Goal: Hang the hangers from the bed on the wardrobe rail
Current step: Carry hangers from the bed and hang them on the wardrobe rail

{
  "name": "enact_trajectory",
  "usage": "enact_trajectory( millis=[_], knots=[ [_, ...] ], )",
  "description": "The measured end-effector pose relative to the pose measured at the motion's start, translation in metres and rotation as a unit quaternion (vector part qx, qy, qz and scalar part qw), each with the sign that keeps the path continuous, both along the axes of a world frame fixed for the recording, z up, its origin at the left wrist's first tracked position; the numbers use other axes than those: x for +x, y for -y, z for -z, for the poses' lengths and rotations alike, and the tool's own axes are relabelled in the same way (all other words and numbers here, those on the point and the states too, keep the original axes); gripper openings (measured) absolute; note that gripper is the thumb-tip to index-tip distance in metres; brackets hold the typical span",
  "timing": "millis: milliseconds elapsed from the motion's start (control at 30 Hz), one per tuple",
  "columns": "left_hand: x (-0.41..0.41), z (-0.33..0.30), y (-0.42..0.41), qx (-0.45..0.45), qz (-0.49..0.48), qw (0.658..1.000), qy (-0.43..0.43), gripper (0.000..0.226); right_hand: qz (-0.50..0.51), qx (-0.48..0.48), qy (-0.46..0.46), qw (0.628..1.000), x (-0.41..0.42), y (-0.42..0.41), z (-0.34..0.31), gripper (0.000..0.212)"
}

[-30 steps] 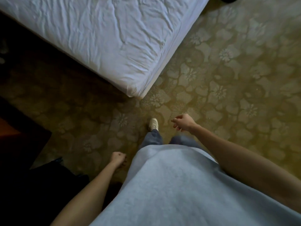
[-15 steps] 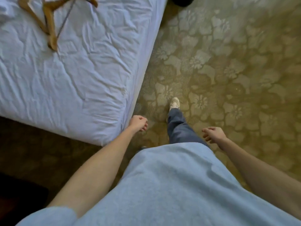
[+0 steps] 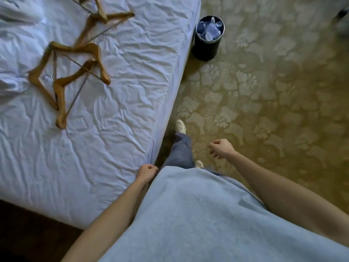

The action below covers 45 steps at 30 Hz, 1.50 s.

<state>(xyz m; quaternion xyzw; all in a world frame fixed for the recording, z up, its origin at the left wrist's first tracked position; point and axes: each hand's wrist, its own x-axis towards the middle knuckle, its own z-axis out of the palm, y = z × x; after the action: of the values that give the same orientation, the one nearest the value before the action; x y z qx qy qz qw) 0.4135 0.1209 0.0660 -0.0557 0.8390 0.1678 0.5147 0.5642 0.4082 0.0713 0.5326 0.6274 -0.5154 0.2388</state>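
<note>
The person stands at the side of the bed (image 3: 117, 140), shirt (image 3: 198, 214) filling the near field. The left hand (image 3: 147, 171) hangs at the mattress edge, fingers (image 3: 151, 167) curled into a loose fist with nothing in them. The right hand (image 3: 221, 148) is out over the carpet (image 3: 273, 95), fingers half curled and likewise empty. One trouser leg and a shoe (image 3: 180, 126) point forward along the bed side. Farther out, the hangers (image 3: 75, 61) lie in a loose pile on the wrinkled sheet, well apart from both hands and toward the far left of the mattress. At least four wooden frames overlap, arms crossed over one another, with thin crossbars and a metal hook (image 3: 48, 78) visible near the pile's left edge; the topmost hanger runs out of view. A dark bin (image 3: 207, 40) with a pale liner stands on the carpet just beside the bed's far side edge. No wardrobe rail is in view. Handling judgement: the hangers are probably light and rigid, with smooth wood that slides readily on cotton. The crossed arms and hooks may snag, so lifting one could drag its neighbours. The safest hold is likely at the neck, where hook meets wood, or several hooks gathered together. Neither hand has yet reached them.
</note>
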Motion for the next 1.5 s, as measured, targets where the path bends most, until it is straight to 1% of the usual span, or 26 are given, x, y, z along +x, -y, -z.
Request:
enact_trajectory(
  millis=[33, 67, 133, 233, 300, 333, 400, 467, 600, 700, 800, 933, 1033, 1133, 1233, 1267, 1367, 1433, 1500],
  knots=[
    [-0.024, 0.008, -0.007, -0.015, -0.021, 1.000, 0.004, 0.042, -0.031, -0.002, -0.001, 1.000, -0.046, -0.018, 0.000, 0.021],
    [-0.021, 0.006, -0.002, -0.024, -0.008, 1.000, 0.003, 0.047, -0.059, -0.003, -0.004, 0.998, -0.058, -0.019, -0.002, 0.020],
    [-0.033, 0.008, -0.001, -0.028, -0.004, 1.000, 0.012, 0.047, -0.086, -0.007, -0.020, 0.996, -0.091, -0.037, -0.002, 0.020],
    [-0.084, 0.012, -0.024, -0.043, -0.053, 0.997, 0.046, 0.037, -0.108, 0.005, -0.005, 0.994, -0.165, -0.072, 0.001, 0.022],
    [-0.123, 0.011, -0.045, -0.046, -0.065, 0.995, 0.066, 0.027, -0.125, 0.007, 0.021, 0.992, -0.202, -0.098, -0.007, 0.021],
    [-0.145, 0.012, -0.060, -0.044, -0.066, 0.995, 0.062, 0.025, -0.128, 0.009, 0.029, 0.991, -0.219, -0.110, -0.010, 0.021],
    [-0.195, 0.018, -0.097, -0.024, -0.066, 0.997, 0.040, 0.025, -0.135, 0.020, 0.046, 0.990, -0.251, -0.138, -0.010, 0.022],
    [-0.246, 0.025, -0.139, 0.004, -0.079, 0.996, 0.038, 0.025, -0.121, 0.035, 0.054, 0.991, -0.277, -0.168, -0.011, 0.023],
    [-0.341, -0.001, -0.233, 0.093, -0.122, 0.988, 0.020, 0.023, -0.098, 0.060, 0.084, 0.990, -0.313, -0.217, -0.016, 0.024],
    [-0.405, -0.012, -0.290, 0.139, -0.116, 0.983, 0.013, 0.022, -0.082, 0.044, 0.105, 0.990, -0.347, -0.248, -0.015, 0.021],
    [-0.454, -0.017, -0.326, 0.155, -0.127, 0.980, -0.001, 0.021, -0.116, 0.029, 0.116, 0.986, -0.393, -0.270, -0.005, 0.022],
    [-0.517, -0.011, -0.354, 0.136, -0.203, 0.970, 0.002, 0.020, -0.185, 0.017, 0.106, 0.977, -0.486, -0.292, 0.004, 0.025],
    [-0.570, 0.000, -0.368, 0.103, -0.260, 0.960, -0.014, 0.020, -0.230, -0.001, 0.079, 0.970, -0.577, -0.301, 0.011, 0.021],
    [-0.635, 0.022, -0.381, 0.063, -0.288, 0.954, -0.046, 0.015, -0.269, -0.025, 0.029, 0.962, -0.683, -0.305, 0.029, 0.021],
    [-0.710, 0.050, -0.397, 0.037, -0.292, 0.952, -0.080, 0.016, -0.283, -0.031, -0.012, 0.958, -0.783, -0.307, 0.058, 0.021],
    [-0.736, 0.059, -0.403, 0.029, -0.288, 0.953, -0.093, 0.017, -0.284, -0.026, -0.023, 0.958, -0.814, -0.307, 0.069, 0.021],
    [-0.812, 0.080, -0.425, 0.019, -0.270, 0.952, -0.141, 0.012, -0.290, 0.013, -0.053, 0.956, -0.900, -0.317, 0.102, 0.022],
    [-0.855, 0.098, -0.437, -0.002, -0.257, 0.949, -0.185, 0.019, -0.290, 0.051, -0.071, 0.953, -0.949, -0.332, 0.123, 0.024],
    [-0.891, 0.117, -0.450, -0.027, -0.251, 0.938, -0.237, 0.032, -0.287, 0.117, -0.080, 0.947, -0.990, -0.349, 0.143, 0.024]
  ],
)
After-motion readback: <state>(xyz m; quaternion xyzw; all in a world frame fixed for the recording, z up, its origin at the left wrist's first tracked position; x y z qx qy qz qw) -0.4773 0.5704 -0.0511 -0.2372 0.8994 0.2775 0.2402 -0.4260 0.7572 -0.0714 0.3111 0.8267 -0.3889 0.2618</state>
